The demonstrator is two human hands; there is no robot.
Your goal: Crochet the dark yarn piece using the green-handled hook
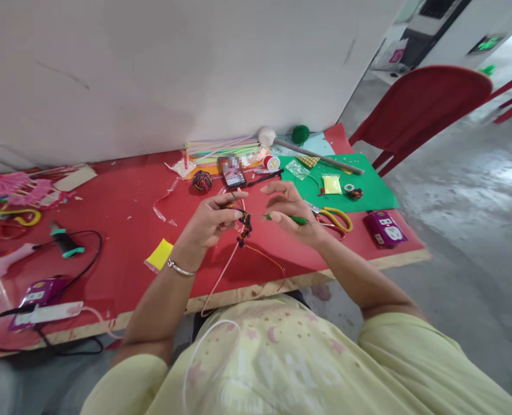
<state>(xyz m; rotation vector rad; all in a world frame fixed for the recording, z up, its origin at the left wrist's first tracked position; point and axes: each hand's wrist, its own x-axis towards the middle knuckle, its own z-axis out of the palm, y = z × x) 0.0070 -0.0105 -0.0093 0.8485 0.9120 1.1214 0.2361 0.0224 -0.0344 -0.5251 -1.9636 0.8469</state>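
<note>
My left hand [213, 219] pinches a small piece of dark multicoloured crochet work [244, 227], which hangs below its fingertips. In my right hand [293, 213] is a crochet hook with a green handle [299, 220]; its thin metal shaft points left and reaches the crochet work. A thin orange strand [267, 257] trails from the piece toward the table's front edge. Behind my left hand lies a ball of multicoloured yarn [202, 181]. A phone [232, 172] with a lit screen stands just beyond both hands, a pale cable [224, 271] running down from it.
Yellow-handled scissors [338, 220] lie right of my right hand, near a purple power socket [384, 228]. A yellow packet [159, 255] sits by my left wrist. Farther left are a pink glue gun [7, 262] and cables. A red chair [424, 109] stands beyond the table's right end.
</note>
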